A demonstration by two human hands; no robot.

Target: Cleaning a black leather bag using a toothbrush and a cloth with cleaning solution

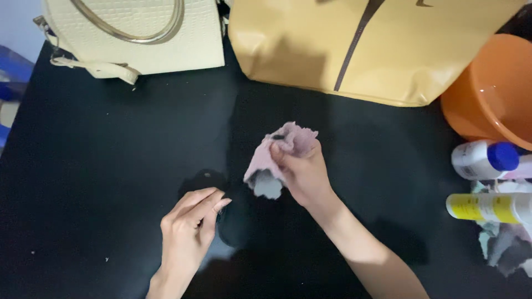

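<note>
Here, the right hand [303, 173] is holding a crumpled pale pink cloth [278, 156] above the middle of the black counter [100, 166], its grip closed tight around the fabric. The left hand [188, 230] is resting on a dark, glossy object [221, 221] on the counter, fingers loosely curled and grasping nothing. A cream handbag [133, 33] and a tan tote bag [377, 44] are standing along the far edge, with an orange basin [493, 94] and two bottles [487, 182] lying at the right.

Open room: the black tabletop [100, 166] lies bare left and front.
Far edge: a cream textured handbag [138, 39] and a tan leather tote [388, 50] wall it.
Right side: an orange plastic basin [493, 94], a blue-capped white bottle [482, 159] and a yellow-labelled bottle [487, 207] crowd together.
</note>
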